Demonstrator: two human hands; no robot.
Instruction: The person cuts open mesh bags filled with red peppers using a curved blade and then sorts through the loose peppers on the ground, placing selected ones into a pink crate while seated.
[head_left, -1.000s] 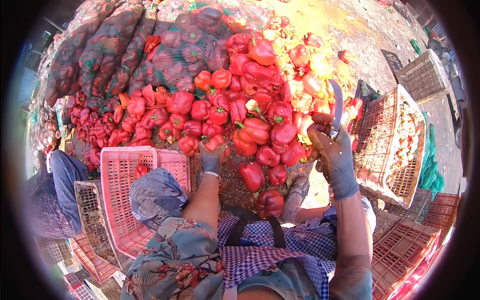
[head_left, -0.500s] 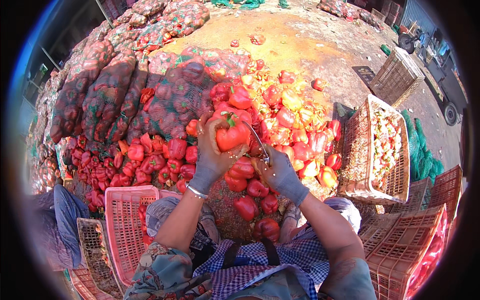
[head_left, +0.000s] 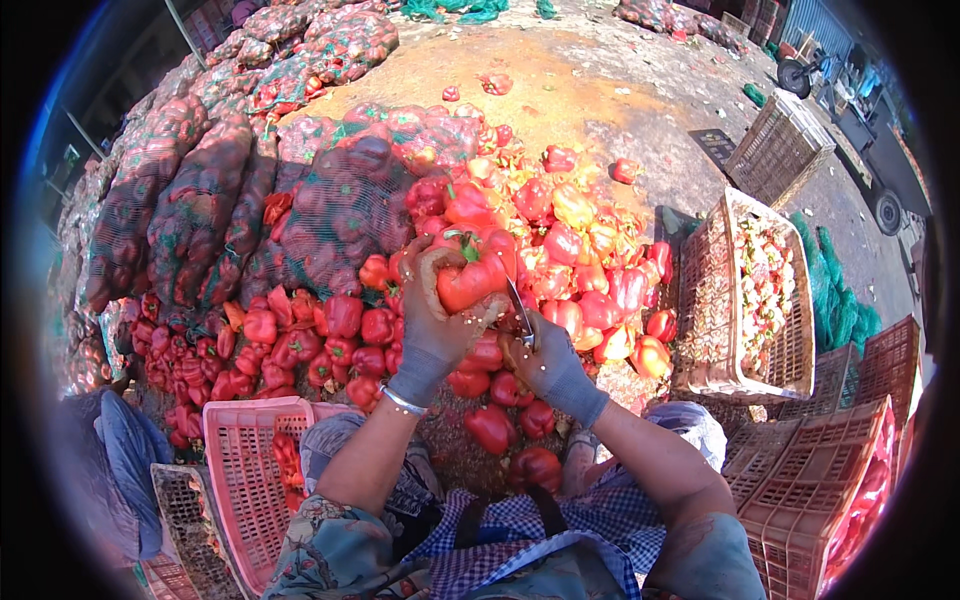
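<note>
A large red bell pepper (head_left: 474, 278) with a green stem sits in my left hand (head_left: 436, 318), the gloved fingers wrapped around its left side and underneath. My right hand (head_left: 556, 368), also in a grey glove, is closed on the handle of a small knife (head_left: 522, 312). The knife's blade points up and meets the pepper's right side; I cannot tell how deep its tip is. Below my hands, several whole red peppers (head_left: 490, 428) lie on the ground between my feet.
A heap of red peppers (head_left: 590, 270) lies ahead, with filled mesh sacks (head_left: 345, 215) to the left. A crate (head_left: 735, 300) of pepper scraps stands at the right. A pink crate (head_left: 215, 440) is by my left leg, and red crates (head_left: 800, 490) stand at my lower right.
The knife blade has gone from beside the pepper's upper right down against its right side. The pepper has turned a little in my left hand. The whole view has shifted slightly.
</note>
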